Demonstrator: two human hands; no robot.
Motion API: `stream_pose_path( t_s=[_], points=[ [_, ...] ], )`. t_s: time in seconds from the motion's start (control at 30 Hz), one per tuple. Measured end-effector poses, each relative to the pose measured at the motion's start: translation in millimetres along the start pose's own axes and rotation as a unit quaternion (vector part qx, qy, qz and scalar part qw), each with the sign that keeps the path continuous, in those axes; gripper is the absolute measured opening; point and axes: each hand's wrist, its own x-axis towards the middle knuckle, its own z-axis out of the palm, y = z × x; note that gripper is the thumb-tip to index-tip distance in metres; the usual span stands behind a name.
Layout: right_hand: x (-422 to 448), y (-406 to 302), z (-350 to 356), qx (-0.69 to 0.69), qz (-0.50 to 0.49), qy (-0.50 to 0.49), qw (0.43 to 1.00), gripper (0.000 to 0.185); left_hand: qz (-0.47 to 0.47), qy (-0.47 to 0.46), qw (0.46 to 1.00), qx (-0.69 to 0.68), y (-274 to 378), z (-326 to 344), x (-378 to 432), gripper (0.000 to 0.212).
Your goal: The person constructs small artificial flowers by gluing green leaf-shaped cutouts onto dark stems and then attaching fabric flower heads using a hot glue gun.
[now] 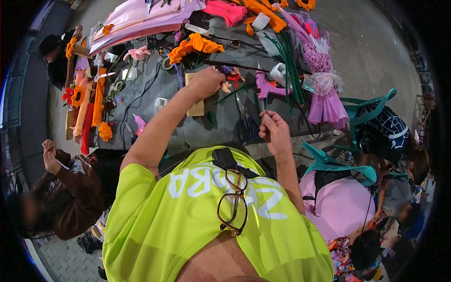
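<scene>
My left hand [208, 83] is over a light wooden block [195, 108], its fingers bent beside a small peach fuzzy flower [226, 87]; whether it grips anything is hidden. Red and purple fuzzy pieces [234, 75] lie just beyond the fingertips. My right hand [275, 132] has thumb and forefinger pinched on a thin dark stem that points up the table. Past it lies a pink glue gun [267, 86]. Scissors with dark blue handles [247, 125] rest between my hands, blades away from me. Green pipe-cleaner stems [290, 67] lie bundled right of the glue gun.
A pink-wrapped bouquet [320, 77] lies at the right. Orange fuzzy flowers [195, 46], a tape roll [167, 64] and paper sheets [141, 24] are farther back. A second pink glue gun [140, 123] and a black cable are at left. Other people are on both sides.
</scene>
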Motion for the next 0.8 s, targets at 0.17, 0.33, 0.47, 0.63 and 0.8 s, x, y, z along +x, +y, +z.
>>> stream_pose_path(
  t_s=[0.17,0.33,0.47,0.63,0.8],
  points=[
    [-1.1,-5.4,11.6,-0.009,-0.018,0.000,1.000,0.013,-0.140,0.007,0.934,-0.330,21.1,-29.4,-12.8,0.017],
    [0.0,-20.1,40.0,-0.025,-0.050,-0.034,0.998,0.013,-0.154,0.146,0.710,-0.671,51.4,-24.5,-26.4,0.018],
    [6.3,-22.0,62.7,-0.038,-0.077,-0.054,0.995,0.014,-0.161,0.170,0.632,-0.738,59.4,-10.2,-28.6,0.019],
    [7.4,-23.0,79.8,-0.062,-0.092,-0.043,0.993,0.017,-0.165,0.172,0.570,-0.786,87.6,-37.5,-36.0,0.012],
    [3.6,-20.4,92.7,-0.083,-0.108,-0.035,0.990,0.018,-0.129,0.163,0.594,-0.777,82.3,-35.4,-44.2,0.012]
  ],
)
